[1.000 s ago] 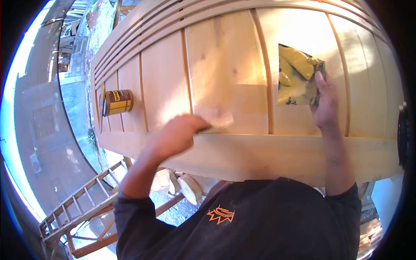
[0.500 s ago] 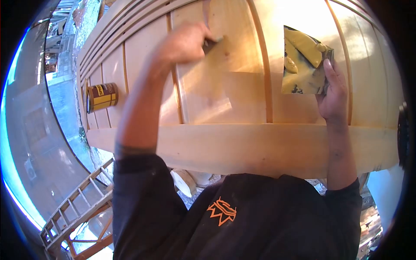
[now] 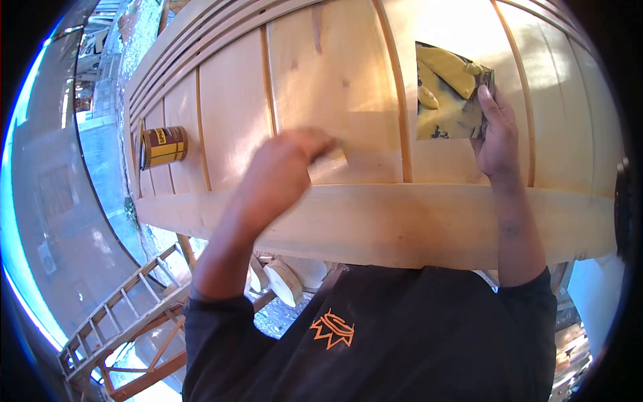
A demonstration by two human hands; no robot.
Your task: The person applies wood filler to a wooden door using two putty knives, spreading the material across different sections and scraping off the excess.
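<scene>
My right hand [image 3: 499, 144] grips a thin dark board [image 3: 432, 127] by its right edge, thumb on top and fingers hidden beneath. Thick mustard-yellow paste [image 3: 449, 70] is spread on this board. Blurred by motion, my left hand [image 3: 284, 167] is closed at the lower part of a pale wooden panel [image 3: 328, 87]. Something small and dark shows at its fingertips, too smeared to identify. Brown grooves or strips run between the panels, and a wide wooden rail [image 3: 375, 218] lies below them.
A brown and yellow can [image 3: 163, 146] lies tilted in view at the panels' left end. Slats line the upper left edge. A ladder [image 3: 120, 308] stands at lower left, over brown framing [image 3: 151, 375]. Pale round pieces [image 3: 284, 281] show below the rail.
My left hand has moved down the panel, toward the rail. The board in my right hand sits slightly further left in view, and the view itself has shifted a little.
</scene>
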